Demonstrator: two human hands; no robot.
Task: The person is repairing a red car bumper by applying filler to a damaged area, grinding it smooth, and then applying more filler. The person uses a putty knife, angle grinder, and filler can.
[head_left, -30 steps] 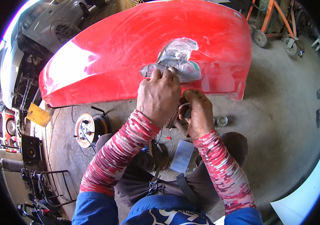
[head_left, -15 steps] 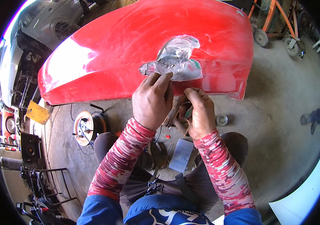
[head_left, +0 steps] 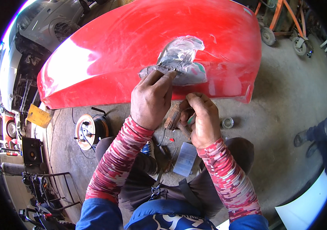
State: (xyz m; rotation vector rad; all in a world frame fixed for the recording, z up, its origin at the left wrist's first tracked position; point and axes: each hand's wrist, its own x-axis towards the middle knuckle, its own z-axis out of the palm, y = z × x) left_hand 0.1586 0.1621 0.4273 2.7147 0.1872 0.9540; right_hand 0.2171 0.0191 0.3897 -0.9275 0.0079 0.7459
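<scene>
Patch of silver-grey material (head_left: 180, 53) on curved red panel (head_left: 127, 46), lower edge touching bent fingertips of bare left hand (head_left: 151, 100), right hand (head_left: 203, 120) curling nearby, cannot tell if either is pinching anything

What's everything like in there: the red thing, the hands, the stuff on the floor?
Red panel: scuffed and dusty-looking, partly shiny
Grey patch: rough, uneven
Left hand: fingers bent, fingertips at the patch's lower edge
Right hand: fingers curled, below the panel
Power tool: lying down; on or off, can't tell
Cable reel: upright, cable wound
Plastic box: lying flat
</scene>
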